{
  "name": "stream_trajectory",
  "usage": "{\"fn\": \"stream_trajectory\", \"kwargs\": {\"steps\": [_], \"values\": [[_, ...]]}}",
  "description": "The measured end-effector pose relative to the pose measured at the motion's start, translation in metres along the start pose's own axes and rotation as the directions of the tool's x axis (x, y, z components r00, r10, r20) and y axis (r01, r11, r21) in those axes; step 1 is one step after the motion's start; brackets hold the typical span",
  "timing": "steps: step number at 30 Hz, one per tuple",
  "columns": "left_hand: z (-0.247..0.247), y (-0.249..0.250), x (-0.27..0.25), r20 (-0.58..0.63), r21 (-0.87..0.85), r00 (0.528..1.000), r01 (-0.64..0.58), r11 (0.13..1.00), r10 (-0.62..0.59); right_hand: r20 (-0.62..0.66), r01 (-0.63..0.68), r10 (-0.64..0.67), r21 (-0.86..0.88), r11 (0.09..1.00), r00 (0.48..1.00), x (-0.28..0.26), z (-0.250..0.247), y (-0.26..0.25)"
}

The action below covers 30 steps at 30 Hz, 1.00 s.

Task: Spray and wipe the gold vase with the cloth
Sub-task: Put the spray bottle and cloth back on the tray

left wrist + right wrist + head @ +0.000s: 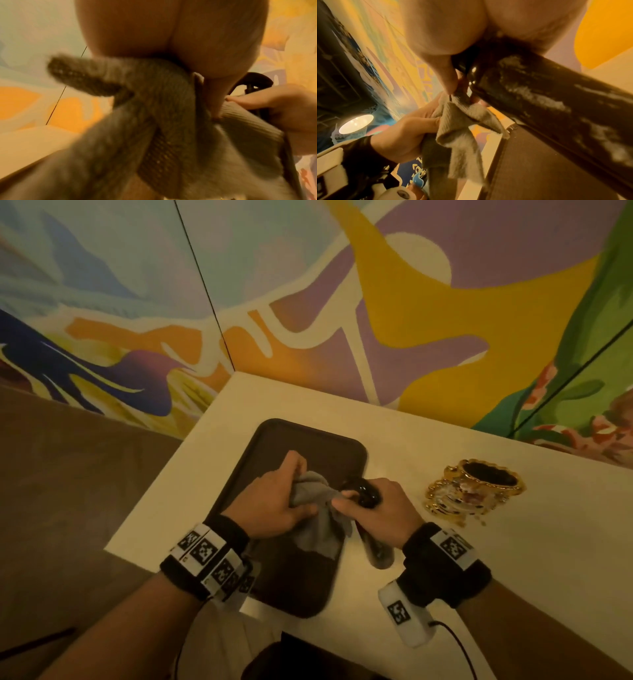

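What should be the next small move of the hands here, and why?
Probably aim the dark spray bottle at the gold vase and spray. The right hand grips the bottle and also pinches the grey cloth bunched in the left hand; the vase stands untouched beside them.

Before me: white counter [445, 559] carrying a dark brown tray [308, 440]; painted mural wall [411, 302] behind; brown floor [68, 474].
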<state>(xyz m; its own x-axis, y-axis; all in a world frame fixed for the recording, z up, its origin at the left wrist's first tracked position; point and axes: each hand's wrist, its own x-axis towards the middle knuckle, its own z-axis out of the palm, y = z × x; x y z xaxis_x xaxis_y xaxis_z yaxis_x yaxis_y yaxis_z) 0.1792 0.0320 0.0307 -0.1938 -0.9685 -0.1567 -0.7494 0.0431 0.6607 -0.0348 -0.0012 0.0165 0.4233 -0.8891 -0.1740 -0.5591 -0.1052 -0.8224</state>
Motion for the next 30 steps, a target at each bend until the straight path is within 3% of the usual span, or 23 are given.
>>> {"fn": "stream_trajectory", "kwargs": {"steps": [4,7,12,16,20,25,28,30], "values": [[-0.017,-0.037,0.006,-0.051,0.209,0.991,-0.111,0.972,0.124,0.034,-0.013,0.016,-0.075,0.997,0.999,0.027,0.015,-0.016],[-0.027,-0.064,0.018,-0.085,0.345,0.983,-0.122,0.931,0.160,0.035,-0.032,0.037,-0.124,0.992,0.999,0.048,0.021,-0.025],[-0.052,-0.097,0.054,-0.184,0.307,0.977,-0.048,0.951,0.108,0.035,-0.105,0.113,-0.189,0.976,0.993,0.086,0.019,-0.031],[-0.077,-0.114,0.075,-0.190,0.295,0.956,-0.162,0.942,0.224,0.022,-0.123,0.134,-0.263,0.957,0.991,0.108,0.013,-0.029],[-0.084,-0.115,0.060,-0.131,0.308,0.950,-0.234,0.922,0.284,0.070,-0.073,0.106,-0.365,0.928,0.992,0.097,0.016,-0.035],[-0.070,-0.120,0.000,-0.021,0.297,0.949,-0.294,0.908,0.314,0.160,-0.049,0.116,-0.370,0.928,0.980,0.046,0.041,-0.031],[-0.042,-0.140,-0.037,0.128,0.306,0.963,-0.266,0.914,0.237,0.273,-0.057,0.167,-0.369,0.928,0.948,0.019,0.065,-0.021],[-0.023,-0.152,-0.051,0.306,0.307,0.944,-0.222,0.925,0.124,0.314,-0.078,0.183,-0.319,0.945,0.932,0.009,0.078,-0.008]]}}
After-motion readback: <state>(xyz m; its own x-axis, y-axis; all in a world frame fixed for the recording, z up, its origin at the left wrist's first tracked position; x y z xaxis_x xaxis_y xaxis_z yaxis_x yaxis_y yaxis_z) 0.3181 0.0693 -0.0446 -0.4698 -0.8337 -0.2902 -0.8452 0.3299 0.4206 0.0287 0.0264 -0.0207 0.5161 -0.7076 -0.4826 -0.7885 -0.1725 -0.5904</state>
